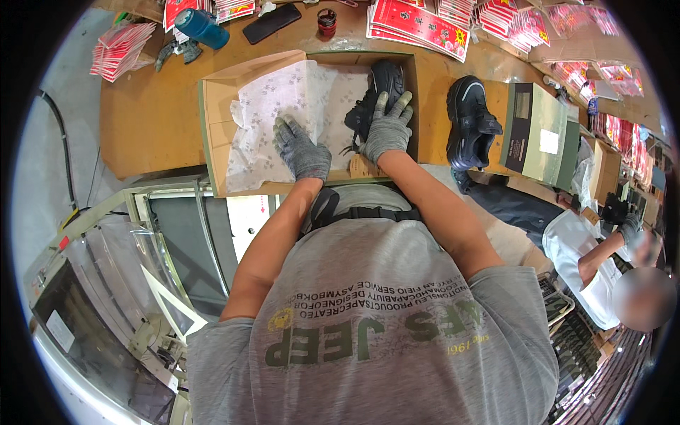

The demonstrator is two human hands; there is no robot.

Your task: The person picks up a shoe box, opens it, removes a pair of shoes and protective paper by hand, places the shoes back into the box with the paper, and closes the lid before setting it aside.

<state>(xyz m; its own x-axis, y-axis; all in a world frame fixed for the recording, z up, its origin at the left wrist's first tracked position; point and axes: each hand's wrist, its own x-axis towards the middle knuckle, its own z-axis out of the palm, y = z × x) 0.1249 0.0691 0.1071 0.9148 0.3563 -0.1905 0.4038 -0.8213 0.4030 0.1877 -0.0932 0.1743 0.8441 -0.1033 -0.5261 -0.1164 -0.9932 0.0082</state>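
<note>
An uncovered cardboard shoebox [212, 142] lies before me on the table, lined with printed white tissue paper [265, 99]. Inside it, along the right wall, rests a black shoe [384, 74] with its laces trailing. My right hand [388, 129], in a grey glove, lies over the shoe with fingers extended; it presses or touches the shoe rather than wrapping round it. My left hand [303, 149], gloved alike, lies flat on the tissue with its fingers spread. A second black shoe [470, 120] sits on the table, right of the box.
Right of the second shoe stands a pale green shoebox [542, 134]. Along the back lie a blue bottle [202, 27], a phone [272, 23], a small dark red jar [326, 23] and stacks of red printed cards [418, 28]. A co-worker in a white shirt [577, 255] is at the right.
</note>
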